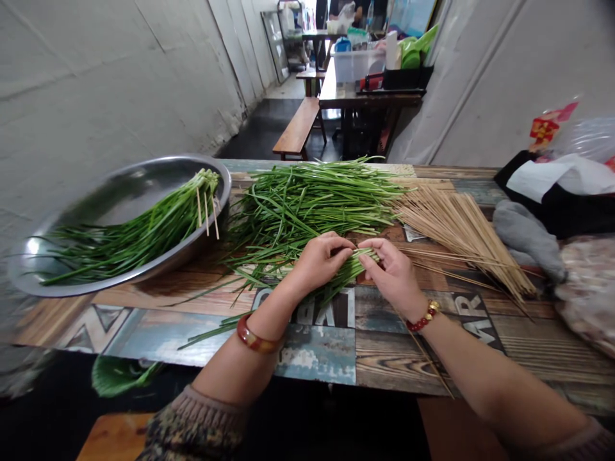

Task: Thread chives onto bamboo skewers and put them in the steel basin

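My left hand pinches a small bunch of garlic chives near its pale cut ends, thumb against fingers. From the other side my right hand grips the same bunch, its fingertips close to the left ones. Whether a skewer sits between the fingertips I cannot make out. Beyond both hands lies a large heap of loose chives. A fan of thin bamboo skewers spreads to the right of that heap, and a few stray skewers poke out below my right wrist.
At the left a steel basin holds chives threaded on several skewers. Grey cloth and a filled plastic bag sit at the right edge of the wooden table. Behind are a bench and another table.
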Available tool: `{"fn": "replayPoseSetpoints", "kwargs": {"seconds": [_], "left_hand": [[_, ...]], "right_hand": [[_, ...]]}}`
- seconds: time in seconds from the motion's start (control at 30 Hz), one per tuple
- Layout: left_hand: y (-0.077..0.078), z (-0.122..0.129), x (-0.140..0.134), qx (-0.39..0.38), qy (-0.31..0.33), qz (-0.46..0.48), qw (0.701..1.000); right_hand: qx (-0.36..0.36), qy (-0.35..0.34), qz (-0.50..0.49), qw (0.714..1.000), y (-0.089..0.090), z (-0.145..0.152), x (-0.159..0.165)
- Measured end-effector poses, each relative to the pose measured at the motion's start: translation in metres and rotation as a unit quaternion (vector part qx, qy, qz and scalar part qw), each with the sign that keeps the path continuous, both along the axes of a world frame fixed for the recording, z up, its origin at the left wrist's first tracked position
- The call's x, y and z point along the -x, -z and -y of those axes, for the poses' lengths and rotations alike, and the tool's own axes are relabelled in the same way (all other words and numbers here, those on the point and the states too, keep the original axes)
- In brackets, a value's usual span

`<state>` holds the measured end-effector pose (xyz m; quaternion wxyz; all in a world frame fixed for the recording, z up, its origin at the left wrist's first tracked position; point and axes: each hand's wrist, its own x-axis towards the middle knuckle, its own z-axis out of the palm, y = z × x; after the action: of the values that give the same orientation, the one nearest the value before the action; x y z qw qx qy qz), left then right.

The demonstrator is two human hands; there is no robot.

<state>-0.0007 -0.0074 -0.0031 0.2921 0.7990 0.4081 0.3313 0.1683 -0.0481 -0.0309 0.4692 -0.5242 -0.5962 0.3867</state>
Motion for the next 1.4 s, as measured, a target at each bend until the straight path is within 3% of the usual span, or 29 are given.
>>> {"fn": "replayPoseSetpoints", "kwargs": {"seconds": [0.23,0.47,0.87,1.4], "left_hand": [[0.0016,0.0012,-0.0026,0.01,-0.009,0.032,0.999],[-0.0008,0.003,-0.0051,0.007,-0.025,0.057,0.998],[0.0,0.0032,-0.0047,0.027,-0.026,0.085,0.996],[0.0037,0.0027,-0.0061,-0.023,-0.042,0.083,0.995]], "right_hand": [[-0.007,-0.003,0.005,1.0,0.0013,0.0001,0.0002],[0.065,-0.013,-0.099,0.993,-0.0007,-0.001,0.0015],[0.044,-0.013,-0.044,0.998,0.0002,-0.0006,0.0],[0.053,-0.011,-0.026,0.998,-0.0032,0.0016,0.0002]]}}
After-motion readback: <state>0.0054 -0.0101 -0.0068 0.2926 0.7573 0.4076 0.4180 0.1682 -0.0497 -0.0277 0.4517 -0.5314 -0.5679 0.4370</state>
